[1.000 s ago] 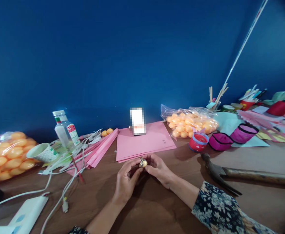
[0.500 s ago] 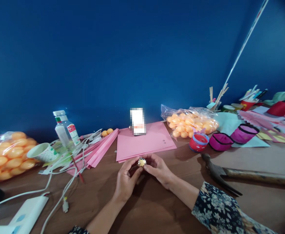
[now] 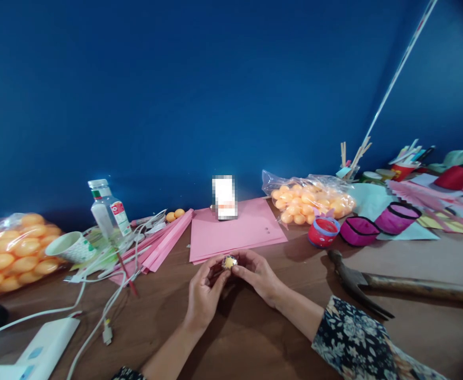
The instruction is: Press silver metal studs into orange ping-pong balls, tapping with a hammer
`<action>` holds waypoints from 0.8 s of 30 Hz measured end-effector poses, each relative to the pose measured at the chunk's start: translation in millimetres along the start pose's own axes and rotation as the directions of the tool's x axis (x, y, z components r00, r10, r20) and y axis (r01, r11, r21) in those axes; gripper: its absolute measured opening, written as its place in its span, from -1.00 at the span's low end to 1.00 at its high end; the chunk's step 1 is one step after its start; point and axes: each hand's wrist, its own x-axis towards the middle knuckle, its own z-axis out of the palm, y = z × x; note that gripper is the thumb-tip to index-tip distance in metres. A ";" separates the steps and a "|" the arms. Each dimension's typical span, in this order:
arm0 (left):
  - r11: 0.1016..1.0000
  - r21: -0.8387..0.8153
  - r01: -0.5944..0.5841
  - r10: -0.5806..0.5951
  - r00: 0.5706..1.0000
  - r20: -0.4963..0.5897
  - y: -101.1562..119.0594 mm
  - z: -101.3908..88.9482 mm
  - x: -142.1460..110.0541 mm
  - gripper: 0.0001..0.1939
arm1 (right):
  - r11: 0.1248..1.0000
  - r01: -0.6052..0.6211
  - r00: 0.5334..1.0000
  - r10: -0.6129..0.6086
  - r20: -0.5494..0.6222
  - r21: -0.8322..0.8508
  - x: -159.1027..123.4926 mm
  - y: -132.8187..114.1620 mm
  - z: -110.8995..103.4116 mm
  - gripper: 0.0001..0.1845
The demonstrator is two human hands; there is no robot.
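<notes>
Small shiny ball [image 3: 230,262] pinched between fingertips of left hand [image 3: 204,291] and right hand [image 3: 258,275], by near edge of pink paper [image 3: 235,235].

Craft workspace at a brown table [image 3: 251,338] set against a blue wall [image 3: 215,95]; whether it belongs to a home or a workshop cannot be told. Craft use is shown by pink sheets [image 3: 235,237] at the centre, paper strips [image 3: 168,245] to their left and pens [image 3: 414,153] in a red cup [image 3: 402,171] at the far right, with a hammer [image 3: 413,285] nearer on the right.
</notes>
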 end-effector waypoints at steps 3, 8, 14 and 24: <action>0.999 0.037 -0.020 0.020 1.000 -0.010 1.4 -0.2 -0.9 -0.72 | 1.000 -0.007 1.000 0.007 -0.008 0.012 -0.3 0.3 0.5 -0.65; 0.997 0.063 -0.035 0.037 0.999 -0.028 -0.1 -0.5 -2.9 -0.73 | 0.999 -0.029 0.998 0.031 -0.051 0.039 -0.6 -1.5 2.8 -0.65; 0.996 0.068 -0.052 0.049 0.998 0.037 -0.9 -0.2 -5.0 -0.70 | 0.997 -0.053 0.996 0.057 -0.070 0.052 -0.2 -1.6 2.2 -0.67; 0.989 0.126 -0.077 0.073 0.997 0.036 -2.8 -1.5 -4.8 -0.70 | 0.996 -0.051 0.997 0.055 -0.059 0.073 -0.7 -1.0 0.8 -0.70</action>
